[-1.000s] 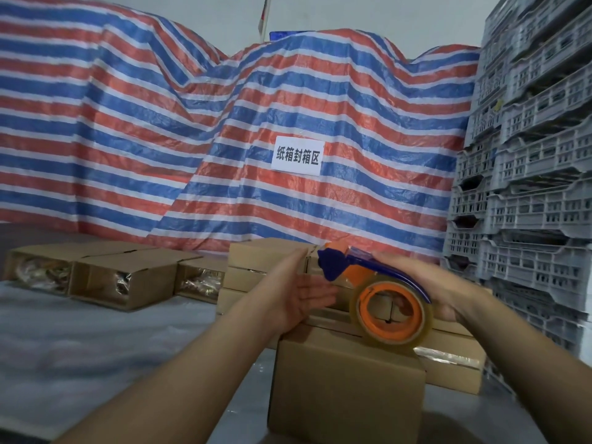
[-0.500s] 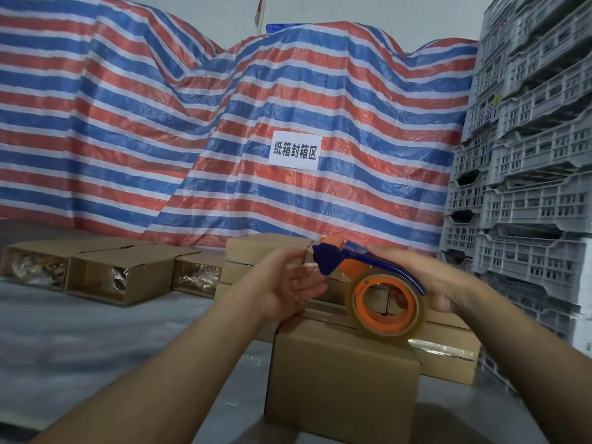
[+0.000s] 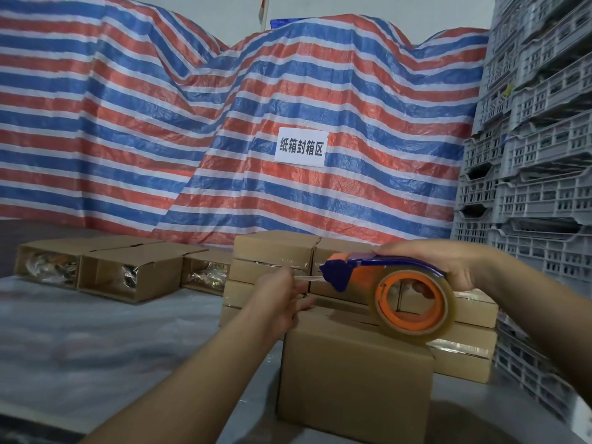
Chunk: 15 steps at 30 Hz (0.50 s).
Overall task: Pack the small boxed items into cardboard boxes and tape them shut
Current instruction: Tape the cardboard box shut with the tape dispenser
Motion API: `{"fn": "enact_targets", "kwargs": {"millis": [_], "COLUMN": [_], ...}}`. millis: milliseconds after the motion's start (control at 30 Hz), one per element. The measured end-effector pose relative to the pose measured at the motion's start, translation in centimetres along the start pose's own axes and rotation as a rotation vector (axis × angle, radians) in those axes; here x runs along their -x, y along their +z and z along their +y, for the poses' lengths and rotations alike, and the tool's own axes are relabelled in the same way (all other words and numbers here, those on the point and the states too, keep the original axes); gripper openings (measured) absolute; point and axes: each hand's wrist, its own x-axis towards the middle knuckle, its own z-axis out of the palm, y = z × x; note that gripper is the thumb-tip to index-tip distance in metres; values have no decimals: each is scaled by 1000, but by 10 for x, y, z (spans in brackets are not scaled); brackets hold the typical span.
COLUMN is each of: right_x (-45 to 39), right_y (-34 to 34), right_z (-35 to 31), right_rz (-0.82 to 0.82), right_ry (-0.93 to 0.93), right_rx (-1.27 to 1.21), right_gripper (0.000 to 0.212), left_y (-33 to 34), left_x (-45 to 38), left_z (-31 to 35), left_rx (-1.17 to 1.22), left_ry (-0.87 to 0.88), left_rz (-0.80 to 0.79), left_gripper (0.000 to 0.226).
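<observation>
A closed cardboard box (image 3: 352, 379) stands on the table right in front of me. Above its top my right hand (image 3: 448, 264) grips a blue and orange tape dispenser (image 3: 378, 277) carrying a roll of clear tape (image 3: 413, 306). My left hand (image 3: 282, 296) pinches the free end of the tape strip (image 3: 309, 277), which stretches from the dispenser's blue nose. Behind the box sits a stack of taped cardboard boxes (image 3: 272, 257).
Three open boxes (image 3: 128, 277) lying on their sides show wrapped items at the left back. A grey sheet covers the table (image 3: 96, 347). A striped tarpaulin (image 3: 160, 123) with a paper sign (image 3: 301, 148) hangs behind. Grey plastic crates (image 3: 538, 155) are stacked at the right.
My left hand went from an open palm beside the dispenser to pinching the tape end and drawing it leftward. The dispenser stayed roughly in place over the box.
</observation>
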Motion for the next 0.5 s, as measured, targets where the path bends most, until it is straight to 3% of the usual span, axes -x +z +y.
{"fn": "enact_targets", "kwargs": {"millis": [133,267,500], "right_x": [-1,-4,-13], "right_y": [3,11,21], "right_z": [-4,-13,-22], "right_rz": [-15,-69,-72], "right_ry": [15,33,60], "right_rx": [70,154,228], "right_gripper": [56,55,53], "left_y": [-4,-18,-37], "left_x": [3,6,16], "left_z": [-4,-3,-16], "left_rx": [86,-217,-372], "left_ry": [25,88,64], "left_rz": [50,203,197], "left_gripper": [19,13,10]}}
